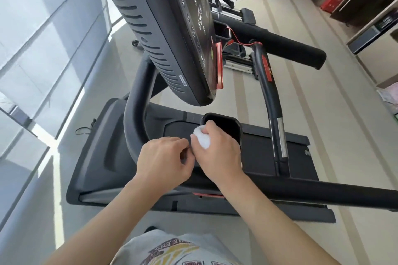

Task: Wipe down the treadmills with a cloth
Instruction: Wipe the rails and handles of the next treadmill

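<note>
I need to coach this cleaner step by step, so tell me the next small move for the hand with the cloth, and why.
Probably press the white cloth down and wipe around the rim of the black cup holder. The right hand grips the bunched cloth right at that rim, and the left hand pinches at the cloth's edge, seemingly adjusting it, so the nearest surface is the likely place to wipe.

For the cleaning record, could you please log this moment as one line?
right hand: grips white cloth | left hand: pinches cloth edge | place: beside treadmill cup holder
</note>
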`<state>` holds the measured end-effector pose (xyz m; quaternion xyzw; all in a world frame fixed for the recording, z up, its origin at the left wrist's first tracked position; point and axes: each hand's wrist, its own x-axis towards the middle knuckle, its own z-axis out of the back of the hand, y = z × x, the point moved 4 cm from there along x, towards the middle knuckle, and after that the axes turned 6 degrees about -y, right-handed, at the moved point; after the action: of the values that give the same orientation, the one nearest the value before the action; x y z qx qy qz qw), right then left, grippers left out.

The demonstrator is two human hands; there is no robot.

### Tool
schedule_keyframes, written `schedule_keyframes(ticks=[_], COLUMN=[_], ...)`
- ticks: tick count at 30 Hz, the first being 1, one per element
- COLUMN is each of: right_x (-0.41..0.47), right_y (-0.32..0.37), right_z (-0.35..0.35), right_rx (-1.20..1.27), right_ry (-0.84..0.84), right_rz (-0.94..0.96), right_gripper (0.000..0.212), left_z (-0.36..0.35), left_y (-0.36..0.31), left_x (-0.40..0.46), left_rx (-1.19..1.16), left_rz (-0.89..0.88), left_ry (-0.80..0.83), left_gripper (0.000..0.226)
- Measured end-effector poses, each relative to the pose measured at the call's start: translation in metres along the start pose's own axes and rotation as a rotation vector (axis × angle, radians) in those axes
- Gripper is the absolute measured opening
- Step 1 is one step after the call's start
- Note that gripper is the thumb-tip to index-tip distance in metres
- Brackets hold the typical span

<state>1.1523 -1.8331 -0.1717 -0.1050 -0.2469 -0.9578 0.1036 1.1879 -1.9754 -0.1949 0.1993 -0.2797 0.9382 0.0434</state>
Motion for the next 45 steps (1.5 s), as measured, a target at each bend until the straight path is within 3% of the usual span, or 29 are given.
schedule_keyframes(ticks=[8, 14, 18, 24, 29, 36, 45], right_x=[0.046, 0.006, -0.016, 0.032, 0.018, -0.024, 0.051], right_y=[0.001, -0.010, -0.025, -0.031, -0.027, -0.066, -0.084], right_z=[-0.011, 0.016, 0.035, 0.011, 0.020, 0.059, 0.039], right_rx=[0.062, -0.041, -0.070, -0.105, -0.158, -0.131, -0.116], right_ry=[0.017, 0.142, 0.114, 0.130, 0.188, 0.093, -0.067], right_rz=[-0.042, 0.043, -0.039, -0.149, -0.087, -0.130, -0.100], right_gripper=[0.027, 0.019, 0.043, 0.038, 0.045, 0.039, 0.036], left_z=[0.002, 0.000, 0.000, 0.000, 0.002, 0.001, 0.001], left_y=[0.000, 0.001, 0.001, -0.001, -0.002, -0.001, -0.001], left_x=[-0.002, -0.004, -0.003, -0.003, -0.003, -0.003, -0.003], left_rx=[0.007, -0.003, -0.010, -0.009, -0.006, -0.019, 0.012], left_rz=[0.003, -0.008, 0.009, 0.014, -0.001, 0.017, 0.007], left_ry=[0.023, 0.015, -0.007, -0.008, 0.005, -0.013, 0.000], left_gripper=[0.020, 0.023, 0.017, 0.016, 0.017, 0.016, 0.016])
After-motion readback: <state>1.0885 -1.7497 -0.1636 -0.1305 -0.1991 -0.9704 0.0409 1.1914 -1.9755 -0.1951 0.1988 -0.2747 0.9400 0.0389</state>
